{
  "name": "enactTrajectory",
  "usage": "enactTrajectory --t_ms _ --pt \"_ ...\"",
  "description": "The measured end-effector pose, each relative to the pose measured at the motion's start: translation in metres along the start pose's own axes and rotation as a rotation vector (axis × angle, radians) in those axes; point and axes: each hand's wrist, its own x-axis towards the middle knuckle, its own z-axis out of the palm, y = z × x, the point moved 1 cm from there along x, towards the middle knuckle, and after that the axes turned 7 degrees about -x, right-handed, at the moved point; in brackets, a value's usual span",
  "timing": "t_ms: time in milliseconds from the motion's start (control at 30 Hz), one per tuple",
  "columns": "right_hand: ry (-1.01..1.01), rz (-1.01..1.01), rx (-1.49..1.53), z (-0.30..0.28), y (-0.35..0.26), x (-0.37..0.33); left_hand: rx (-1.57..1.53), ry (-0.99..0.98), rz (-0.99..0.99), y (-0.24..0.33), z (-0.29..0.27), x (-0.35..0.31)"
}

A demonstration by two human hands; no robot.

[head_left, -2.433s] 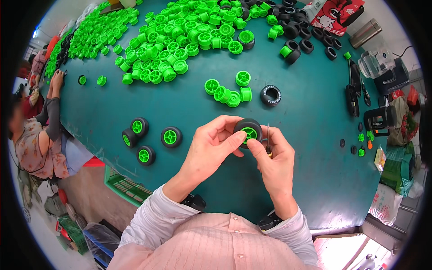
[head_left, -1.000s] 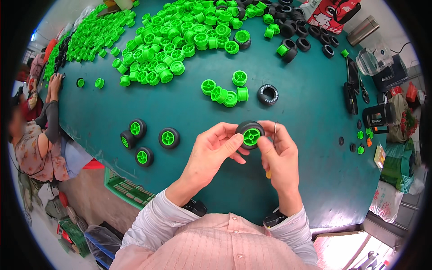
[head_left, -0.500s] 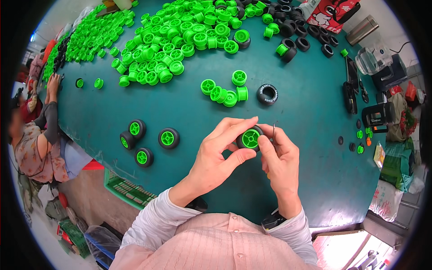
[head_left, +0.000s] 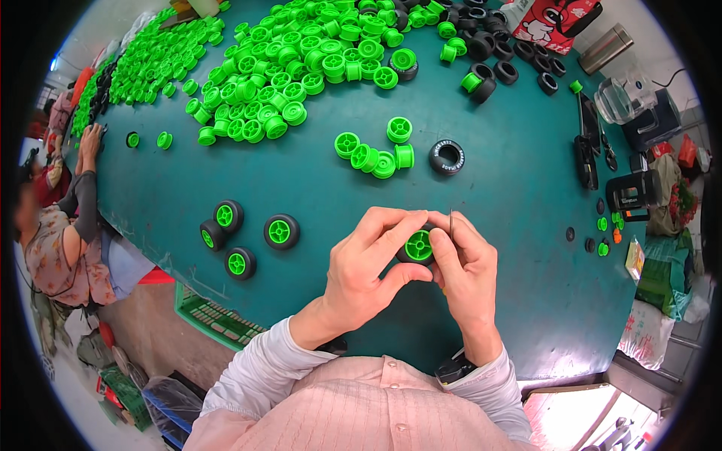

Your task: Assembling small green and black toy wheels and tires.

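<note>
A toy wheel [head_left: 419,246], a green spoked rim inside a black tyre, is held between my two hands above the table. My left hand [head_left: 359,269] closes on its left side with fingers and thumb. On the other side my right hand [head_left: 470,274] grips it, the thumb at the rim's edge. A thin metal tool [head_left: 452,220] also sticks up from my right fingers; its kind does not show. Beyond my hands lie a loose black tyre [head_left: 447,158] and a small group of green rims [head_left: 383,163]. Several tyred wheels [head_left: 282,231] rest to the left.
Green rims [head_left: 278,83] are heaped at the far side, with black tyres [head_left: 505,73] at the far right. A steel flask [head_left: 606,49], a clear jug [head_left: 624,98] and small parts [head_left: 602,224] line the right edge. Another person's arm [head_left: 89,161] reaches onto the table at left.
My left fingers have bent in closer round the wheel, and that hand has shifted slightly down. My right fingers have drawn nearer to it, moving the metal tool a little left.
</note>
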Motion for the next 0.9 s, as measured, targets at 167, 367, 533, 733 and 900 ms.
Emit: enactTrajectory --t_ms 167,367,533,733,900 --pt "-0.031 -0.086 -0.09 -0.001 0.001 0.004 -0.798 0.05 -0.586 -0.003 -0.001 -0.002" --pt "-0.011 0.066 -0.057 0.0 -0.002 -0.001 -0.794 0.023 -0.671 -0.013 -0.003 -0.001" --pt "0.102 -0.262 -0.305 0.008 0.001 0.001 -0.858 0.079 -0.682 -0.019 0.004 -0.004" --pt "0.05 -0.162 -0.26 -0.003 0.007 0.003 -0.796 0.032 -0.604 -0.013 0.001 -0.004" --pt "0.018 -0.122 -0.224 0.005 -0.007 -0.009 -0.801 0.054 -0.583 -0.007 -0.004 -0.005"
